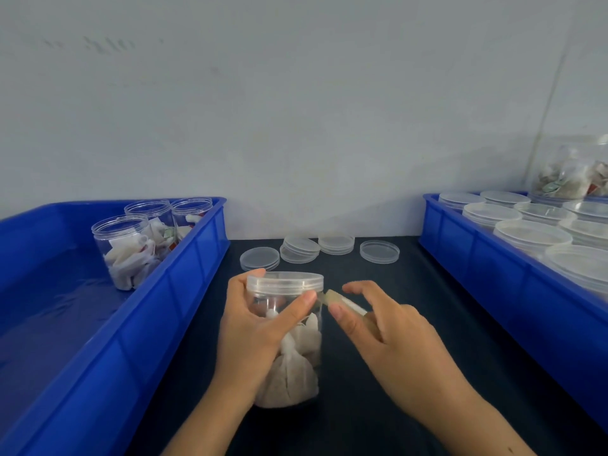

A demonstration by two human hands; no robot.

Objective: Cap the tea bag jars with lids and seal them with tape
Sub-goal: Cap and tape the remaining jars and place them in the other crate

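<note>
Jar (289, 343) stands upright on the dark table (411, 324), long axis vertical, lid (285, 280) on top. Of the hands, the left hand (253, 327) wraps its side, thumb pressing a tape strip (342, 302) just under the lid; the right hand (394, 334) pinches that strip, stretched rightward. Loose lids (302, 250) lie behind. Blue bins (171, 291) flank the open table strip.

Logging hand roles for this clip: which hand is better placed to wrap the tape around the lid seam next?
The right hand: it already pinches the tape beside the lid. The left hand grips the jar, steadying it.
</note>
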